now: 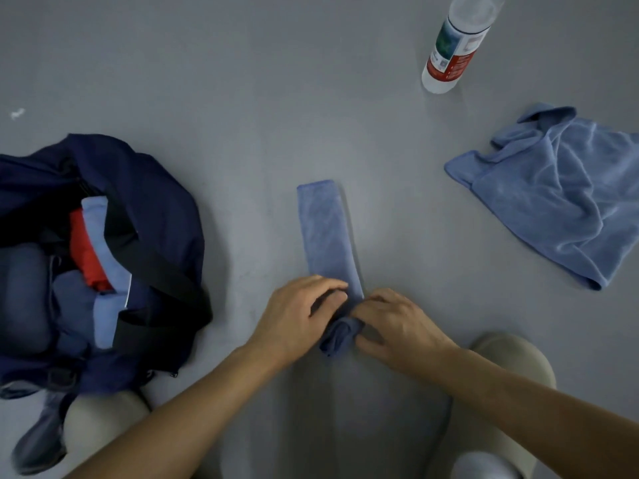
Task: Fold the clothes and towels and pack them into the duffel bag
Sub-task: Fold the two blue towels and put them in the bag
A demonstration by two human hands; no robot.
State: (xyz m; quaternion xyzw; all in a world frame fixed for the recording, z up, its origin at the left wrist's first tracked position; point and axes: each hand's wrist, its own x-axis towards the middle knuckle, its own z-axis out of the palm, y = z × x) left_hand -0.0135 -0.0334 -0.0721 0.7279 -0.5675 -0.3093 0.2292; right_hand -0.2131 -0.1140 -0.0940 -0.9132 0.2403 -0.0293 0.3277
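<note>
Your left hand (297, 312) and right hand (397, 323) were both curled round the rolled near end of a folded towel (325, 229) strip on the floor (242, 98). You did best to keep the roll tight and straight. The open bag (166, 209) sat to its left.

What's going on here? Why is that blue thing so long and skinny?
A person is rolling up a long folded blue towel on the floor. The left hand and right hand both grip its rolled end, while the rest lies flat. A second blue towel lies crumpled to the right, not folded yet. The open duffel bag on the left already holds a red piece and blue ones.
</note>
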